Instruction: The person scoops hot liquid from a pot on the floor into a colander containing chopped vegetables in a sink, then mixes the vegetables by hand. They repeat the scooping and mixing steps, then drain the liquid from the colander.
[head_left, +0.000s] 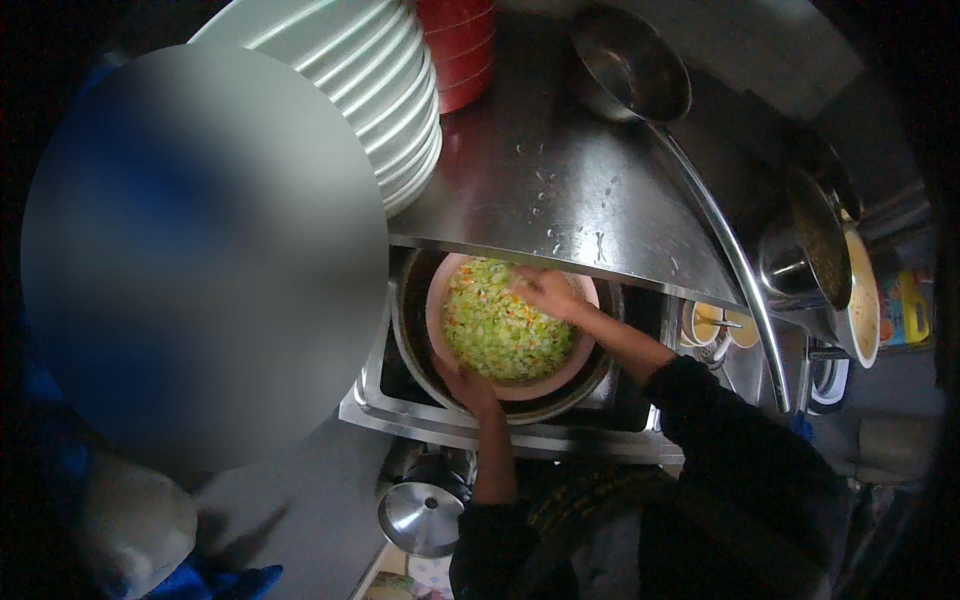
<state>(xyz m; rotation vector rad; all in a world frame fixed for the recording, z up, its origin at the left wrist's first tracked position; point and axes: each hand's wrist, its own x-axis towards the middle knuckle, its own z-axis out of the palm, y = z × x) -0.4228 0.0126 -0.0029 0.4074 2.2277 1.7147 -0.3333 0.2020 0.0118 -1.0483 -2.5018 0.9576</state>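
Observation:
A pink basin (437, 311) full of finely chopped vegetables (506, 334), mostly pale green with orange bits, sits inside a wide dark wok-like pan (551, 414). My left hand (468, 386) grips the basin's near left rim. At the far right side of the basin, my right hand (551, 292) reaches over the rim with its fingertips down in the vegetables. Blur and the chopped pieces hide whether those fingers hold any. A steel shelf edge overhangs the far part of the basin.
Above the pan, a wet steel shelf (510, 195) carries stacked white dishes (409, 150), red stacked containers (461, 56) and a long-handled steel ladle or pan (630, 67). Pots (806, 247) and small cups (703, 324) stand right. A steel funnel-like lid (421, 517) lies below. A large blurred patch covers the left.

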